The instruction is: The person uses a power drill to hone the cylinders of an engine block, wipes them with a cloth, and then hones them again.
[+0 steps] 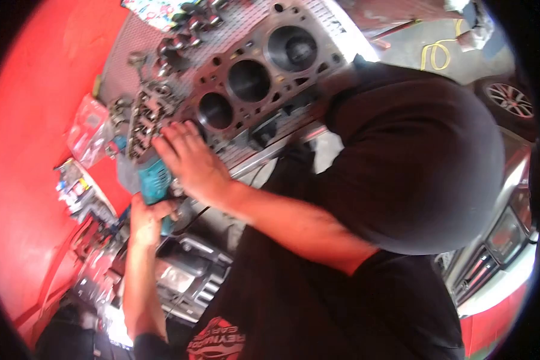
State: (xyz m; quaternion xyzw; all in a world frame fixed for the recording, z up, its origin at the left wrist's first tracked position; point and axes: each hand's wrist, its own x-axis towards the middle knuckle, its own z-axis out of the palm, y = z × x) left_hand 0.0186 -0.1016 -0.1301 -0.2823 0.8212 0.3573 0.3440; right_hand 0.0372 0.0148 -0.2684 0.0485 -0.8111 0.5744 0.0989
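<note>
My left hand (149,217) is wrapped round the handle of a teal power tool (154,180), below its body. Beside the tool's front end, my right hand (192,161) lies palm down, fingers stretched over the near end of a metal part with rows of fittings (147,117); its palm side is hidden. Just past my right fingers is an engine block (237,96) with three large round bores showing.
A crankshaft-like part (183,45) lies behind the block on a perforated metal surface (117,78). A large dark rounded shape (420,162), perhaps another person's covered head, fills the right. Bags and small items are at left; a car wheel (510,100) is far right.
</note>
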